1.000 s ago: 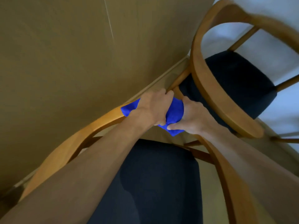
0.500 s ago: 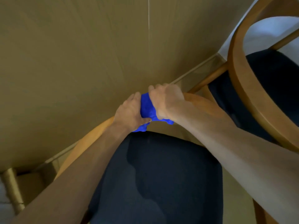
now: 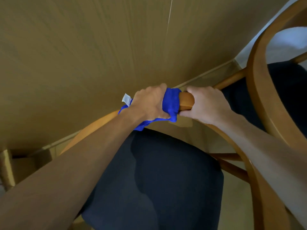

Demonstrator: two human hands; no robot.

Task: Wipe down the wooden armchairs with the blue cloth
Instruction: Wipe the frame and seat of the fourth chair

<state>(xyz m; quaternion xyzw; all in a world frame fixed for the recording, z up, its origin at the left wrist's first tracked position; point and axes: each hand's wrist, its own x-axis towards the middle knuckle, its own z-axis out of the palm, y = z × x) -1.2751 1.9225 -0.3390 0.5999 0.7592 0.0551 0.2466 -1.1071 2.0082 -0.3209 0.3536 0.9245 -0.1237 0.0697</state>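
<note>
The left hand (image 3: 149, 103) is curled around the cloth (image 3: 171, 103) and presses it on the curved rail (image 3: 186, 101) of the near chair (image 3: 259, 193). The cloth is wrapped over the rail, and a loose end with a white tag (image 3: 126, 98) hangs out behind the wrist. Just to the right of the cloth, the right hand (image 3: 209, 105) grips the bare rail, fingers closed around the wood, and it touches the cloth edge.

The 2 hands are very close together, so I think a stroke to the right can stop against the right hand and leave that part not wiped. The loose end under the left hand may also slip out or bunch, so less cloth touches the wood. A 2nd chair (image 3: 255, 90) stands to the right of the right hand, near it, and an elbow could hit it.
</note>
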